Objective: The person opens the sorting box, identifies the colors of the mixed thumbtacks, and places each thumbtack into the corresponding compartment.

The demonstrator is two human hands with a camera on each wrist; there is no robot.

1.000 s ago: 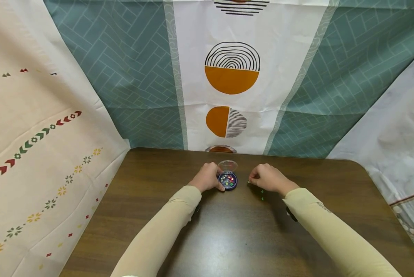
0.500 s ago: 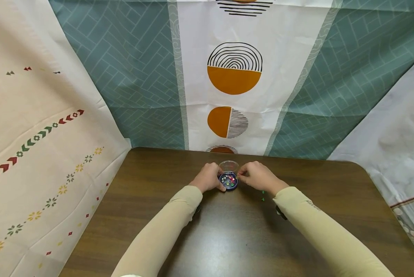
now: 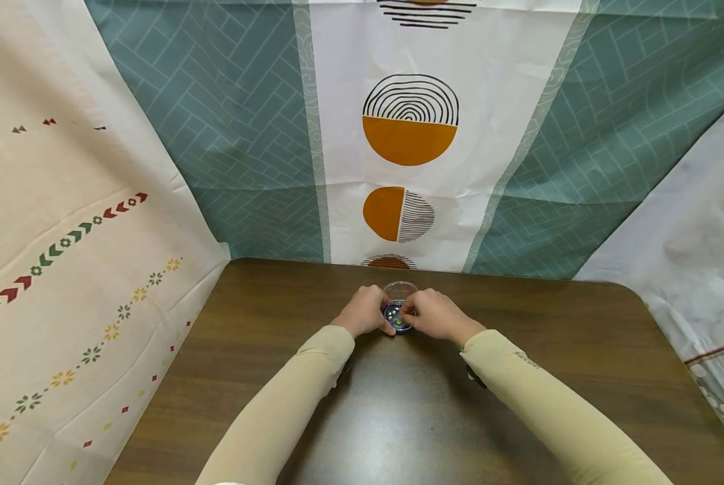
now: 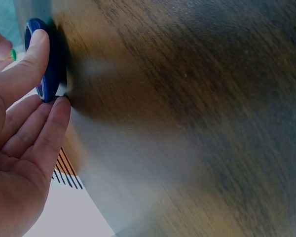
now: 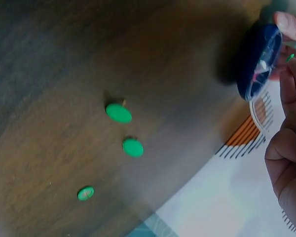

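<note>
A small round blue case (image 3: pixel 399 331) stands on the table with its clear lid (image 3: pixel 400 289) raised at the back; thumbtacks lie inside. My left hand (image 3: pixel 366 311) holds the case at its left side, thumb on the front rim and fingers behind, as the left wrist view also shows. Over the case, my right hand (image 3: pixel 437 315) pinches a green thumbtack (image 5: pixel 290 58) between thumb and fingertips. In the right wrist view, three green thumbtacks lie on the table: one (image 5: pixel 118 113), a second (image 5: pixel 133 147) and a third (image 5: pixel 86 193). The right hand and forearm hide them in the head view.
The brown wooden table (image 3: pixel 362 417) ends at the back against a patterned cloth (image 3: pixel 252 135). A cream cloth (image 3: pixel 64 269) hangs along the left side, and a white cloth (image 3: pixel 683 269) along the right.
My right hand has moved left from the table beside the green thumbtacks to over the case, bringing a green thumbtack along. The left hand has kept its grip on the case.
</note>
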